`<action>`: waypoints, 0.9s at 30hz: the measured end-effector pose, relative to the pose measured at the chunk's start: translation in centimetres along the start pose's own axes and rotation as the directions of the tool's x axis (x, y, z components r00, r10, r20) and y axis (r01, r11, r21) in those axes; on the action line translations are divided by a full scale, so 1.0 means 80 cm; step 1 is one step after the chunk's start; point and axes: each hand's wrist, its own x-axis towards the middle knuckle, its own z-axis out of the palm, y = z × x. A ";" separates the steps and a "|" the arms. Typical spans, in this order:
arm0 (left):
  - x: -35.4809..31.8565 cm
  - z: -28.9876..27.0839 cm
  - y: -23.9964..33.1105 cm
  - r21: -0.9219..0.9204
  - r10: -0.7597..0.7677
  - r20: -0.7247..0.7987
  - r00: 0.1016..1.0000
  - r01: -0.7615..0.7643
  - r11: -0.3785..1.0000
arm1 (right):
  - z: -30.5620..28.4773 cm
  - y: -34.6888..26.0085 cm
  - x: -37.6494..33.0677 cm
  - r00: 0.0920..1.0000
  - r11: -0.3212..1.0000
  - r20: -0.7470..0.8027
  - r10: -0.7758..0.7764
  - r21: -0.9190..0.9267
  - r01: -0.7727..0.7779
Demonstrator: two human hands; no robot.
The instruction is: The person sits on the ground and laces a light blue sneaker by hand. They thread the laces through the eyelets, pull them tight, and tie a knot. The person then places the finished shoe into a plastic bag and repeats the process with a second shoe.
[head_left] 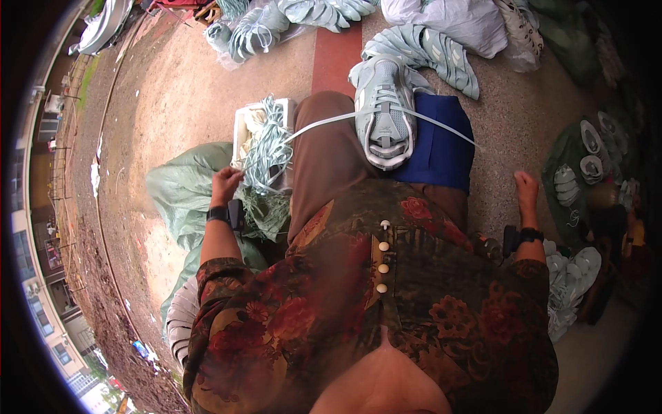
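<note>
A pale blue-grey sneaker upper (386, 103) rests on my lap, its toe towards me, over a blue cloth (441, 138) on my right thigh. A flat pale shoelace (324, 123) crosses it and stretches out straight to both sides. My left hand (226, 185) is closed in a pinch at the lace's left end, beside a white box (241, 127) heaped with loose laces (267, 148). Out to the right, my right hand (527, 193) is closed in line with the other end. The lace's last stretch before that hand is too faint to follow.
Stacked shoe uppers (434, 52) lie just beyond my knees, with more rows (262, 31) farther off. White sacks (448, 21) stand at the back. A green sack (183, 186) sits on my left; more uppers (576, 276) lie on my right.
</note>
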 end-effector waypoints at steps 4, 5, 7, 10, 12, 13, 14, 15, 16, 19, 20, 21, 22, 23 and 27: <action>-0.031 -0.009 -0.051 -0.145 -0.151 0.052 0.987 0.157 0.977 | -0.003 0.106 -0.052 0.990 0.989 -0.038 0.137 0.055 -0.135; -0.036 -0.007 -0.061 -0.175 -0.184 0.063 0.981 0.192 0.966 | -0.003 0.131 -0.063 0.984 0.984 -0.041 0.174 0.043 -0.172; -0.045 0.005 -0.072 -0.109 -0.278 0.040 0.960 0.281 0.953 | 0.003 0.154 -0.079 0.982 0.982 -0.033 0.185 -0.026 -0.186; -0.051 0.022 -0.072 0.162 -0.233 -0.056 0.971 0.239 0.957 | 0.004 0.161 -0.082 0.988 0.976 0.028 0.150 -0.164 -0.143; -0.037 0.040 -0.066 0.322 -0.081 -0.081 0.993 0.103 0.941 | 0.006 0.156 -0.056 0.979 0.965 0.094 0.180 -0.208 -0.157; -0.023 0.054 -0.047 0.247 -0.064 -0.050 0.997 0.074 0.966 | 0.011 0.141 -0.042 0.974 0.981 0.144 0.172 -0.115 -0.156; -0.010 0.068 -0.010 0.171 -0.041 -0.022 0.999 0.044 0.984 | 0.018 0.108 -0.027 0.969 0.988 0.192 0.156 -0.018 -0.155; -0.010 0.078 0.039 0.005 -0.125 0.052 0.991 0.125 0.992 | 0.033 0.014 -0.020 0.933 0.949 0.288 0.218 0.163 -0.272; -0.005 0.087 0.072 -0.256 -0.154 0.199 0.968 0.203 0.945 | 0.042 -0.067 -0.018 0.924 0.935 0.359 0.132 0.263 -0.236; -0.013 0.140 0.211 -0.443 0.051 0.455 0.889 0.176 0.879 | 0.082 -0.226 -0.013 0.823 0.860 0.546 -0.154 0.484 -0.161; -0.014 0.154 0.238 -0.428 0.110 0.509 0.853 0.140 0.893 | 0.107 -0.247 -0.004 0.793 0.849 0.542 -0.280 0.525 -0.059; -0.012 0.167 0.263 -0.413 0.181 0.535 0.825 0.069 0.908 | 0.133 -0.262 0.007 0.749 0.824 0.528 -0.399 0.566 0.040; -0.006 0.183 0.282 -0.399 0.250 0.565 0.786 -0.005 0.917 | 0.159 -0.278 0.015 0.790 0.852 0.489 -0.371 0.517 0.080; 0.004 0.201 0.290 -0.412 0.266 0.539 0.799 -0.026 0.911 | 0.185 -0.292 0.021 0.824 0.878 0.449 -0.347 0.465 0.116; 0.039 0.254 0.293 -0.436 0.306 0.443 0.842 -0.096 0.895 | 0.240 -0.308 0.031 0.932 0.791 0.252 -0.259 0.609 0.055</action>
